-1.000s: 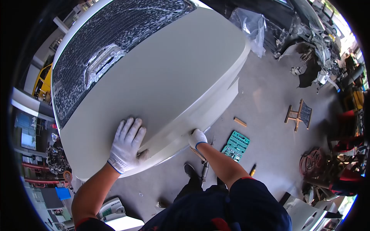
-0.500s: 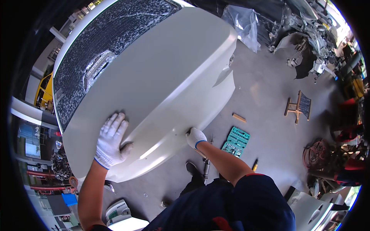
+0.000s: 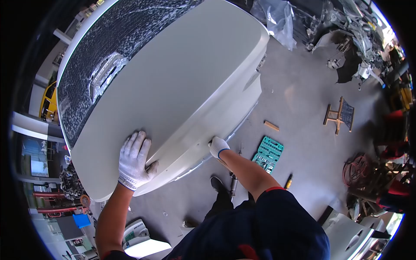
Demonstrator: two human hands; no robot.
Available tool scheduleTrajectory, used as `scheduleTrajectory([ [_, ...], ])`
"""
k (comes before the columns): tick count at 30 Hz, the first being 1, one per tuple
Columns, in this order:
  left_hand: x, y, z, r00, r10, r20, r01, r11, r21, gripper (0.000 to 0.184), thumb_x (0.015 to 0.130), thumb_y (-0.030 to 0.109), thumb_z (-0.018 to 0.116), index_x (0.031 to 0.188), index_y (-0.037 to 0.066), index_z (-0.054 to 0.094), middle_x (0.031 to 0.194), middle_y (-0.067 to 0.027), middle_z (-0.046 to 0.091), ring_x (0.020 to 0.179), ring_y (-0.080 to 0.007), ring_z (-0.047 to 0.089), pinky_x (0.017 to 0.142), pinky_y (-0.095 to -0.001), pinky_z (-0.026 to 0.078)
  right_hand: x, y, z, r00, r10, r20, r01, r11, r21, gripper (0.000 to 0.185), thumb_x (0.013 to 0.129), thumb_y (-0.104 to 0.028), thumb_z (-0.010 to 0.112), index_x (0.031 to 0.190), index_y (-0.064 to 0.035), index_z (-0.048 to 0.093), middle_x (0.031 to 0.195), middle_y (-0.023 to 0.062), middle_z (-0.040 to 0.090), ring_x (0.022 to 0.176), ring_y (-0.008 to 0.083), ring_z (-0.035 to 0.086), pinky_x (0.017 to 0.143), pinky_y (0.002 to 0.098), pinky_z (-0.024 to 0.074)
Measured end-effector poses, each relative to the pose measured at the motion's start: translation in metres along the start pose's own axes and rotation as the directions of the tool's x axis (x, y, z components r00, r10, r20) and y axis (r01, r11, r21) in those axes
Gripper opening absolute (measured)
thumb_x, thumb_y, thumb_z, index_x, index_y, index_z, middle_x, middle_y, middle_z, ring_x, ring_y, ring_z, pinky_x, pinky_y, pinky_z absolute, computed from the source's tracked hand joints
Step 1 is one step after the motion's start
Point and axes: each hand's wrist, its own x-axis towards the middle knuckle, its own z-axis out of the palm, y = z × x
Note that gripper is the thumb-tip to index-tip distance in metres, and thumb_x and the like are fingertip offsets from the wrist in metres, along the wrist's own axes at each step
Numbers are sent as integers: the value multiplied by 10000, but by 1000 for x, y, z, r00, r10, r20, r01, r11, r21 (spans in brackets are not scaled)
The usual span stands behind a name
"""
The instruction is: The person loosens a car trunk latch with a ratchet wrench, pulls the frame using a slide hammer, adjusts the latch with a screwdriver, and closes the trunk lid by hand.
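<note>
A pale silver car trunk lid [image 3: 169, 86] fills the middle of the head view, below a shattered rear window [image 3: 130, 41] with a hole in it. My left hand [image 3: 135, 160], in a white knit glove, lies flat on the lid near its rear edge, fingers stretched out. My right hand [image 3: 219, 147], gloved too, is curled against the lid's lower rear face. Its fingertips are turned away, so what they grip, if anything, is hidden. A bright strip shows along the lid's lower edge.
A green socket set case [image 3: 269, 154] lies open on the floor, near a wooden block [image 3: 271, 125] and a yellow-handled tool [image 3: 289, 181]. Beyond stand a folding stool [image 3: 340, 115] and a coiled red hose [image 3: 356, 170]. Wrecked car parts [image 3: 355, 47] are piled at upper right.
The view has shifted slightly. My left hand appears a little farther right on the lid, and my right hand slightly higher. A bright strip now shows along the lower edge.
</note>
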Motion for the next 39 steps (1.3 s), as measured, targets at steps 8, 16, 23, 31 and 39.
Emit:
scheduleTrajectory([
  [8, 50, 41, -7, 978, -142, 155, 120, 983, 140, 886, 838, 374, 800, 1540, -39, 451, 1617, -303, 424, 1469, -505, 445, 1199, -599, 396, -38, 43, -3, 997, 46, 70, -61, 969, 241, 379, 987, -286, 591, 1162, 13, 742, 1140, 296, 747, 1136, 455, 706, 960, 489, 562],
  [16, 217, 104, 36, 975, -171, 143, 146, 975, 166, 960, 881, 309, 794, 1656, 10, 312, 1700, -233, 347, 1553, -423, 360, 1291, -505, 289, -162, 290, 35, 830, 554, 66, -463, 618, 635, 345, 960, -264, 610, 1048, 19, 786, 967, 231, 785, 879, 334, 768, 809, 434, 592],
  [23, 230, 108, 51, 989, -133, 66, 123, 983, 139, 925, 865, 278, 823, 1627, 0, 378, 1653, -244, 423, 1523, -434, 405, 1268, -502, 341, -292, 444, 48, 608, 770, 192, -400, 88, 912, 77, 1034, -146, 572, 991, -113, 626, 682, 44, 586, 485, 171, 534, 412, 324, 408],
  [31, 226, 105, 57, 999, -43, -25, 47, 975, 216, 737, 946, 329, 741, 1560, 9, 488, 1563, -250, 531, 1434, -429, 516, 1200, -496, 426, -412, 425, -82, 589, 808, 14, -158, 98, 983, 162, 1032, -170, 649, 1130, -49, 693, 874, 76, 720, 653, 156, 652, 583, 315, 543],
  [39, 228, 107, 50, 996, -91, -23, 93, 971, 220, 745, 934, 382, 737, 1539, 17, 500, 1564, -218, 542, 1418, -414, 534, 1189, -499, 432, -480, 122, -480, 584, -521, -623, 677, 736, 19, 138, 896, 2, 722, 1032, 4, 746, 957, 139, 752, 843, 221, 738, 676, 332, 573],
])
